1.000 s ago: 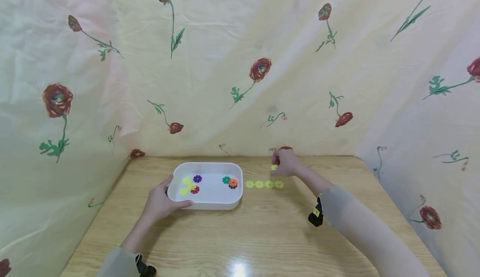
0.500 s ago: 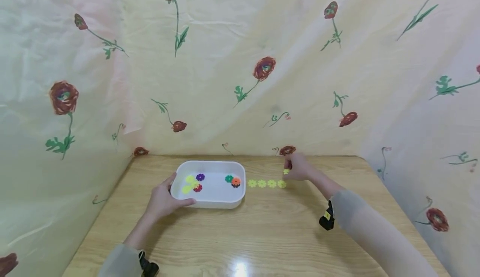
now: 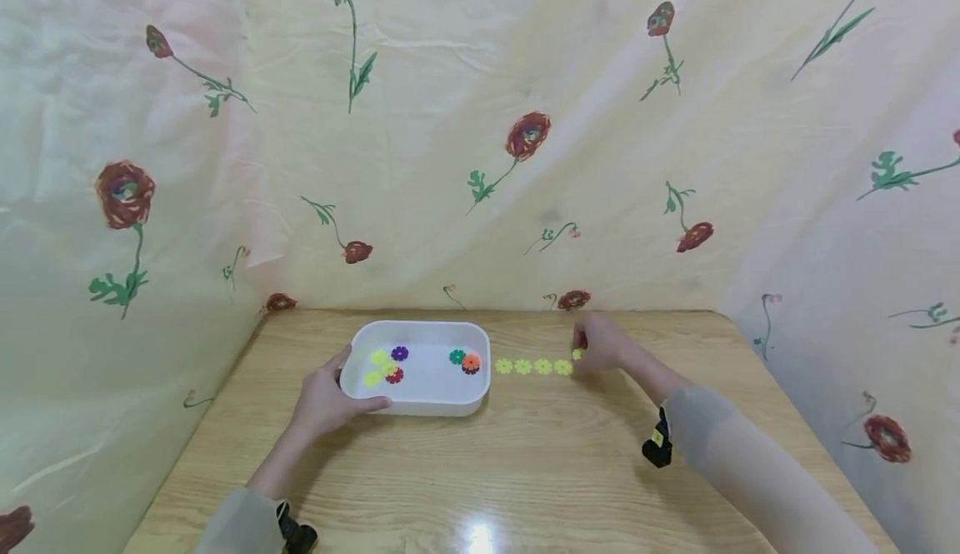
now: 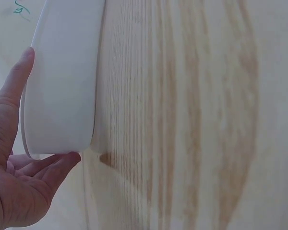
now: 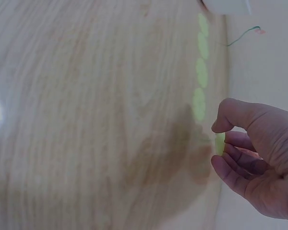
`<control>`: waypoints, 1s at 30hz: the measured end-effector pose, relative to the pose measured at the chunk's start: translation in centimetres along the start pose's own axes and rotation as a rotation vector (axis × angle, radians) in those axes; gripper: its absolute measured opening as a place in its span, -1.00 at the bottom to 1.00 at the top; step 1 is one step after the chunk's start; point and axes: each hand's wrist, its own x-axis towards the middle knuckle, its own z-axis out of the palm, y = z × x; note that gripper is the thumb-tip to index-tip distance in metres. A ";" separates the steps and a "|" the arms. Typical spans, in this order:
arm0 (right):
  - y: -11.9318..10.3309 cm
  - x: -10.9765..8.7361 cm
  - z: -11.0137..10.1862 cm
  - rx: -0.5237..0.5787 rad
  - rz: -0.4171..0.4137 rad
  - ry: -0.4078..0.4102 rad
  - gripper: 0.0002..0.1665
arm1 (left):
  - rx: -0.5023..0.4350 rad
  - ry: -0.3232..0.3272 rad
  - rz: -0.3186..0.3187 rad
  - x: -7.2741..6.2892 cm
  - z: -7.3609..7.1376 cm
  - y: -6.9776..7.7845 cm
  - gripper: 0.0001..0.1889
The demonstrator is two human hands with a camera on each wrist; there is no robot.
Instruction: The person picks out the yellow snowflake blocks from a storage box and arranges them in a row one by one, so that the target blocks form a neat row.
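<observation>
My left hand (image 3: pixel 322 400) holds the left end of a white plastic tray (image 3: pixel 427 410), thumb along the near side and fingers about the end wall. My right hand (image 3: pixel 603 346) pinches a yellow flower-shaped plastic piece (image 3: pixel 577 354) between thumb and fingertips. In the right wrist view that piece (image 5: pixel 220 143) is seen nearly edge-on, just above the table beyond the end of a row. Several similar yellow pieces (image 3: pixel 543 366) lie flat in this straight row, running rightward from the tray.
Inside the tray lie yellow pieces (image 3: pixel 372 379), a purple one (image 3: pixel 400 354), a red one (image 3: pixel 394 376), a green one (image 3: pixel 457 356) and an orange one (image 3: pixel 471 362) over a dark one. Flower-printed cloth (image 3: pixel 420 162) borders the wooden table (image 3: pixel 450 471) behind and at the sides.
My right hand has moved rightward past the row's right end and then lowered, still pinching the yellow piece. The left hand keeps its hold on the tray; the head view shifted slightly.
</observation>
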 end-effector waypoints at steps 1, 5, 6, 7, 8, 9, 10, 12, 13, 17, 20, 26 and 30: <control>0.0 -0.1 0.1 0.001 0.001 -0.004 -0.73 | -0.001 0.001 -0.001 0.0 0.0 0.0 0.36; 0.1 -0.5 0.5 -0.013 -0.005 -0.007 -0.74 | -0.009 0.004 0.003 0.0 0.1 -0.2 0.36; 0.1 -0.6 0.6 -0.014 -0.005 -0.004 -0.74 | -0.008 0.004 0.007 0.0 0.1 -0.2 0.35; 0.1 -0.7 0.7 -0.010 -0.004 -0.004 -0.74 | -0.007 0.005 0.009 0.0 0.0 -0.2 0.35; 0.1 -0.7 0.7 -0.013 -0.004 -0.001 -0.74 | -0.007 0.002 0.014 0.0 0.0 -0.2 0.35; 0.1 -0.8 0.8 -0.013 0.002 0.001 -0.73 | -0.008 0.001 0.013 0.0 0.0 -0.1 0.36; 0.0 -0.8 0.8 -0.019 0.001 0.002 -0.73 | -0.009 -0.001 0.011 0.1 0.0 -0.1 0.36; 0.0 -0.9 0.9 -0.022 0.007 -0.001 -0.72 | -0.011 -0.008 0.009 0.1 -0.1 -0.1 0.36; 0.0 -0.9 0.9 -0.021 0.011 -0.004 -0.71 | -0.013 -0.010 0.007 0.1 -0.1 -0.1 0.37; 0.2 -1.1 1.0 -0.019 0.011 -0.014 -0.68 | -0.018 -0.013 0.014 0.1 -0.2 -0.2 0.37; 0.4 -1.1 1.2 -0.016 0.002 -0.010 -0.67 | -0.021 -0.009 0.022 0.1 -0.1 -0.3 0.37; 0.7 -1.3 1.4 -0.005 0.000 0.001 -0.68 | -0.022 -0.004 0.032 0.2 -0.1 -0.4 0.37; 0.7 -1.4 1.5 -0.010 0.000 0.002 -0.67 | -0.017 -0.005 0.026 0.1 -0.1 -0.3 0.36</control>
